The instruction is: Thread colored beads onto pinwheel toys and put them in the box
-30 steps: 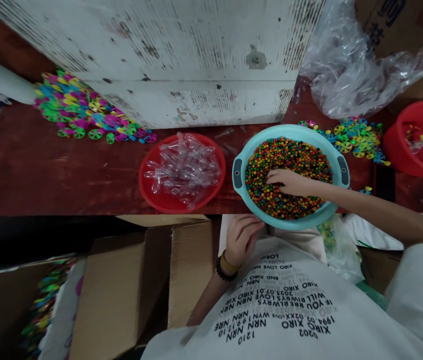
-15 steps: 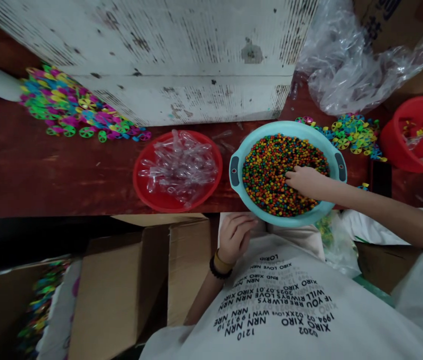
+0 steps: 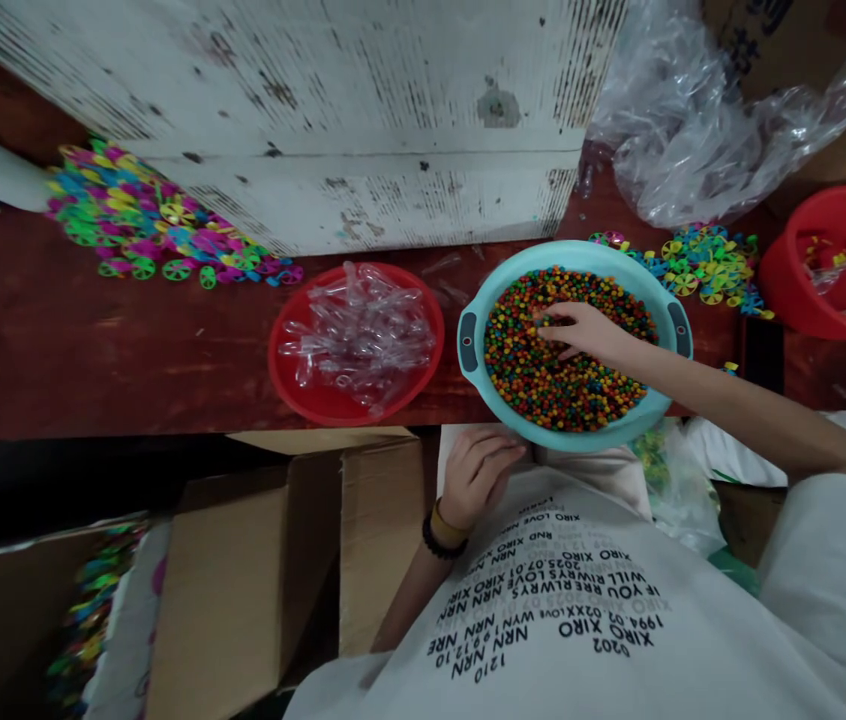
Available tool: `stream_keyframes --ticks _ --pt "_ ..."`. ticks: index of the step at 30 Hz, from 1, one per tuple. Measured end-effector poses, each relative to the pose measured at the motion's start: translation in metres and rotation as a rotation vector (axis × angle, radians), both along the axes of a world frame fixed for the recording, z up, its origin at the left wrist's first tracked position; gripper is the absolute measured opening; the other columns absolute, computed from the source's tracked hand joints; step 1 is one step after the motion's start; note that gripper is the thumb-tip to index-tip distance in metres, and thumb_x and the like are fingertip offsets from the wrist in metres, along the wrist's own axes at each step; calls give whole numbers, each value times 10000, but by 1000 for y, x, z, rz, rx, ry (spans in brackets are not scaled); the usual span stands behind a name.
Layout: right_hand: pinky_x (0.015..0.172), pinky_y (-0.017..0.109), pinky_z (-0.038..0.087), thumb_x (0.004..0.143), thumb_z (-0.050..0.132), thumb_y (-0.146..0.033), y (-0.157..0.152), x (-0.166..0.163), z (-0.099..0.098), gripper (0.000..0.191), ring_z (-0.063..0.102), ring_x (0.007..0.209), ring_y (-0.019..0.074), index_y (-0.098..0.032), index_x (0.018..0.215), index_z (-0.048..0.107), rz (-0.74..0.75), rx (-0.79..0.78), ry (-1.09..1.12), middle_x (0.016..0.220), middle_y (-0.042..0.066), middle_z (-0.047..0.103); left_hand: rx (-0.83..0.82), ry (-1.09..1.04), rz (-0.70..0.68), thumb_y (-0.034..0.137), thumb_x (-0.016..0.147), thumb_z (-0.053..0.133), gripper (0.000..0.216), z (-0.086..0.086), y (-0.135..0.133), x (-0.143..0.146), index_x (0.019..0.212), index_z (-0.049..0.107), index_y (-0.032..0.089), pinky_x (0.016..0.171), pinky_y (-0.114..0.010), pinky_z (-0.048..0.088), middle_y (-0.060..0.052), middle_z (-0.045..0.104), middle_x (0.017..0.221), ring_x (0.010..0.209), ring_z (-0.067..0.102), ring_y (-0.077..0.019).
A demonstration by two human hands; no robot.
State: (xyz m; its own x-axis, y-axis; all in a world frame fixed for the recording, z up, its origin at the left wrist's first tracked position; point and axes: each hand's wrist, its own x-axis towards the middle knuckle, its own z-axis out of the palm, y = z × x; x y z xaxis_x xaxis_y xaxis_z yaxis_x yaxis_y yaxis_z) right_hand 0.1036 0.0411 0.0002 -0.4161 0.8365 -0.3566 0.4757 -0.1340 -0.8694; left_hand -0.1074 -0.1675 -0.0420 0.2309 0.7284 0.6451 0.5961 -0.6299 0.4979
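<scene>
A light-blue basin [image 3: 573, 440] with grey handle grips stands at the table's front edge. Small round balls [image 3: 535, 380] in many colours, like beads or coated candy, fill it. Over them reaches my right hand [image 3: 584, 332], fingers spread apart and nothing visible between them; whether the fingertips touch the balls I cannot tell. My left hand [image 3: 474, 474], with bands on its wrist, rests low by my lap, just below the basin's near left rim. Its fingers are loosely bent and slightly apart, with nothing seen in them.
Left of the basin, a red tray [image 3: 280, 385] holds clear plastic tubes [image 3: 363, 335]. Colourful wheeled toy parts [image 3: 160, 220] lie heaped before a white box [image 3: 363, 130]; more toy parts [image 3: 708, 265] sit near a red tub [image 3: 790, 285]. Cardboard boxes [image 3: 220, 580] stand below the table.
My right hand has moved up and left over the balls, and its fingers have opened from a closed, dipped-in pose. My left hand stays nearly where it was.
</scene>
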Motion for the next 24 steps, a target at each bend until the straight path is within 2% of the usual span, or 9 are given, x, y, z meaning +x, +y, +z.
stream_keyframes --ticks 2,5,7,10,12,15,19,21,24 --pt "739 375 634 916 711 -291 3 19 15 251 699 963 254 -186 1137 772 76 132 -114 1275 114 722 -6 2 9 76 978 559 229 -3 -2 -3 1131 685 189 879 -360 574 -73 730 1039 1025 673 -203" --pt "866 366 580 926 680 -257 5 42 34 235 728 992 267 -196 1110 813 348 321 -562 1106 92 789 -17 9 15 78 980 556 246 -8 -3 -6 1146 686 203 898 -363 574 -71 735 1053 1046 673 -203" --pt "834 342 550 918 680 -246 2 46 39 207 744 950 272 -197 1047 834 559 265 -832 985 91 803 -25 6 16 80 980 554 264 -11 -2 -9 1161 688 217 913 -368 573 -67 739 1059 1057 673 -202" --pt "746 321 523 900 694 -238 -5 33 32 169 743 867 276 -147 922 835 708 148 -925 897 126 793 -26 5 12 82 978 559 277 -11 2 -10 1176 691 223 918 -367 571 -64 742 1061 1061 675 -201" --pt "731 312 516 916 657 -218 -8 16 19 192 736 878 276 -115 937 818 643 167 -879 933 153 788 -16 12 -3 81 980 557 277 -9 4 -9 1184 688 214 918 -365 571 -68 741 1075 1067 674 -201" --pt "735 306 515 950 552 -165 -7 -9 -2 252 722 940 280 -79 1028 775 448 229 -847 1049 193 766 0 31 -40 81 984 552 274 -4 7 -6 1193 681 202 918 -370 570 -79 738 1100 1088 670 -208" --pt "842 328 527 1001 466 -186 0 -21 -18 295 680 1022 271 -89 1163 692 245 307 -751 1154 177 722 16 42 -69 72 972 569 279 1 5 -3 1194 686 193 914 -369 566 -85 739 1088 1096 672 -218" --pt "925 362 525 997 528 -243 3 -16 -20 263 648 1065 271 -119 1170 682 101 359 -556 1143 143 709 24 55 -60 77 973 569 270 2 3 -2 1179 695 198 897 -356 563 -79 747 1075 1077 680 -212" --pt "1007 426 522 915 674 -290 1 -1 -15 279 619 1126 273 -156 1156 716 -115 383 -137 1198 126 681 31 74 -37 96 982 561 257 0 1 -3 1158 706 215 859 -338 564 -63 756 1064 1030 697 -200"
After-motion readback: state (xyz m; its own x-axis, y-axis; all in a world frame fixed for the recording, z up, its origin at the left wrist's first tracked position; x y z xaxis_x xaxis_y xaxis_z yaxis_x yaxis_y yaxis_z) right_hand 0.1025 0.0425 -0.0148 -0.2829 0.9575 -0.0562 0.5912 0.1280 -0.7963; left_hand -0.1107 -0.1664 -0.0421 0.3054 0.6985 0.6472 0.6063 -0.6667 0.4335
